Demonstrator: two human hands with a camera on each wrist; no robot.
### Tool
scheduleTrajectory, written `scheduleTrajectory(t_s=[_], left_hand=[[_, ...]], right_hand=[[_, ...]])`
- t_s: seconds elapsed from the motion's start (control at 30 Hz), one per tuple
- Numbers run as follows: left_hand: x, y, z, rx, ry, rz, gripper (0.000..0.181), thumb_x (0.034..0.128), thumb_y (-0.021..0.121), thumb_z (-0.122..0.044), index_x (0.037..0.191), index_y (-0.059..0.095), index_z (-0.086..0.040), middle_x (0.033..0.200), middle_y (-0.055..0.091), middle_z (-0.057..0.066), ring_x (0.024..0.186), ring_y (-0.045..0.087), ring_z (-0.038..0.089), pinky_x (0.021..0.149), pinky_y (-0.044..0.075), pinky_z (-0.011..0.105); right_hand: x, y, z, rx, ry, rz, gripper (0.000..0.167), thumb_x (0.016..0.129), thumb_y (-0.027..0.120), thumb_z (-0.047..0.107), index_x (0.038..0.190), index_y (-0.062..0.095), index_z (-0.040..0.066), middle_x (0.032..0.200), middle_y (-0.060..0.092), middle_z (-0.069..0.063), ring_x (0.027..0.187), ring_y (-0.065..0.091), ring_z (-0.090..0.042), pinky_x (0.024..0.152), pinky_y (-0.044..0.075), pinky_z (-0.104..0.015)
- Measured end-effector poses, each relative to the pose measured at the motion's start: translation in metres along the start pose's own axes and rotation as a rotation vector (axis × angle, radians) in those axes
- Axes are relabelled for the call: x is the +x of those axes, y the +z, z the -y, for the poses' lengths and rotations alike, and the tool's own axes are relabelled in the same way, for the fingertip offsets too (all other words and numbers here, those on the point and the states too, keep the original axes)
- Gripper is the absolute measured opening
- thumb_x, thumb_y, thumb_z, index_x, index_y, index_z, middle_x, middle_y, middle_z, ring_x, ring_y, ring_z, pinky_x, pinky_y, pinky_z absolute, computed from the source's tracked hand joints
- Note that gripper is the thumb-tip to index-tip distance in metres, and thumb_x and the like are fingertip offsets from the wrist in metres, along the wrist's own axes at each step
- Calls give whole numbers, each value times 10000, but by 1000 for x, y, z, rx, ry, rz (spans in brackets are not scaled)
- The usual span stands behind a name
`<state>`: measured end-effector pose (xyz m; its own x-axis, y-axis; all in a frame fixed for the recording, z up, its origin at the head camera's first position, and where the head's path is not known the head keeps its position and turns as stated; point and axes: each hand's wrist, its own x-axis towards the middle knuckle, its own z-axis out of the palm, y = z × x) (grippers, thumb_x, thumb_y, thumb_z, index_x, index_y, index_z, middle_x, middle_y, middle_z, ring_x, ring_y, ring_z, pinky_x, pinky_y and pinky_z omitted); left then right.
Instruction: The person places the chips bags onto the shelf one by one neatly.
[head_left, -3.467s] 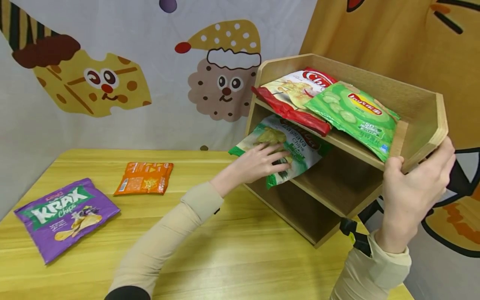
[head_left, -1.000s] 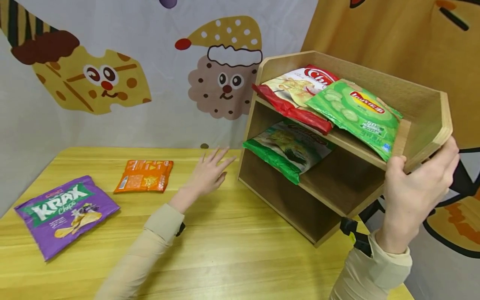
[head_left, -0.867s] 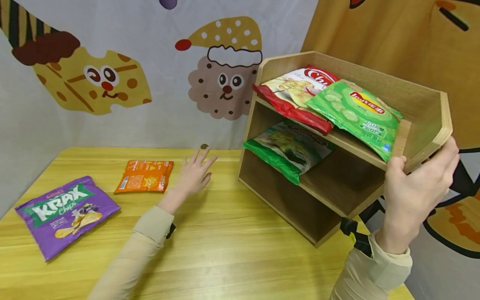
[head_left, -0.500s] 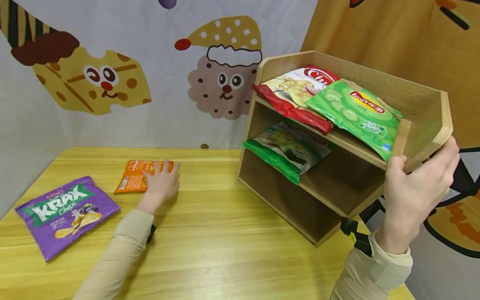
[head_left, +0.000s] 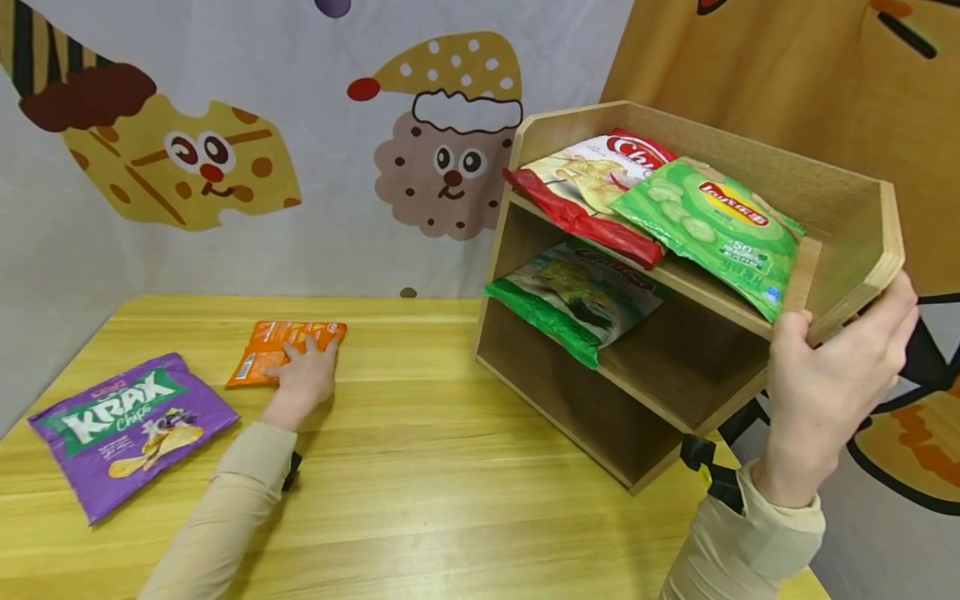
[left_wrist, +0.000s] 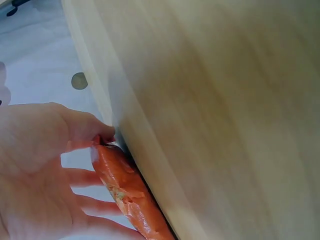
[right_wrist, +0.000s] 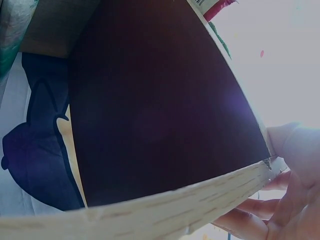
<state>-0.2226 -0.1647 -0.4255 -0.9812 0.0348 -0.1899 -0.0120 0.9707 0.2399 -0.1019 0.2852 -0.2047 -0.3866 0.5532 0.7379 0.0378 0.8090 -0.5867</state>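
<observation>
My left hand (head_left: 303,379) reaches over a small orange snack bag (head_left: 262,354) lying on the table. Its fingers are spread across the bag's top, and in the left wrist view the thumb touches the end of the orange bag (left_wrist: 127,187). On the right, my right hand (head_left: 832,383) grips the side panel of a wooden shelf rack (head_left: 847,267), thumb in front and fingers round the outside. The rack stands angled. Its top tier bears a red-and-white chips bag (head_left: 581,179) and a green chips bag (head_left: 697,225); a green-and-white chips bag (head_left: 570,296) lies on the middle tier.
A purple Krax chips bag (head_left: 135,433) lies at the left of the wooden table (head_left: 420,517). Behind hangs a cloth backdrop (head_left: 315,250) with cartoon prints. The rack's lowest tier (head_left: 570,404) shows bare wood.
After pressing the green-and-white bag into the middle tier and leaving it, my left hand has moved left and down onto the orange bag. My right hand has kept its grip on the rack.
</observation>
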Motion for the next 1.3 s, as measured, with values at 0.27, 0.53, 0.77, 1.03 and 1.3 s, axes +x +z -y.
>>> scheduleTrajectory(t_s=[0.27, 0.53, 0.77, 1.03, 1.3], left_hand=[[-5, -4, -3, 10, 19, -54, 557, 967, 319, -5, 1507, 207, -80, 1460, 187, 410, 1268, 177, 700, 778, 295, 853], [-9, -11, -10, -20, 56, -104, 510, 997, 330, -110, 1495, 228, -71, 1452, 234, 383, 1220, 305, 669, 743, 378, 809], [-16, -24, -19, -9, 169, -214, 435, 971, 422, -147, 1359, 379, 46, 1242, 454, 398, 1003, 523, 588, 756, 493, 639], [-24, -41, -31, -125, 258, -194, 460, 939, 432, -108, 1362, 394, 69, 1336, 446, 372, 1145, 506, 521, 941, 442, 606], [-32, -55, -45, -287, 387, -84, 516, 931, 454, -79, 1425, 357, 32, 1132, 576, 263, 569, 430, 153, 505, 386, 252]], right_hand=[[0, 0, 0, -3, 0, 1, 599, 832, 487, 69, 1386, 415, 284, 1366, 510, -26, 1273, 507, -116, 1086, 400, -306], [0, 0, 1, -4, 2, 2, 581, 839, 488, 78, 1384, 418, 269, 1365, 512, -36, 1270, 510, -127, 1090, 398, -286], [-1, -2, 3, -4, 2, 4, 585, 837, 496, 70, 1387, 417, 255, 1371, 509, -43, 1274, 508, -129, 1090, 395, -294], [0, 0, 0, 1, -5, -2, 589, 835, 487, 75, 1386, 416, 272, 1365, 510, -18, 1271, 506, -108, 1088, 396, -283], [0, 0, 0, 5, -9, -12, 577, 836, 474, 98, 1376, 423, 297, 1355, 518, -1, 1262, 515, -107, 1083, 406, -295]])
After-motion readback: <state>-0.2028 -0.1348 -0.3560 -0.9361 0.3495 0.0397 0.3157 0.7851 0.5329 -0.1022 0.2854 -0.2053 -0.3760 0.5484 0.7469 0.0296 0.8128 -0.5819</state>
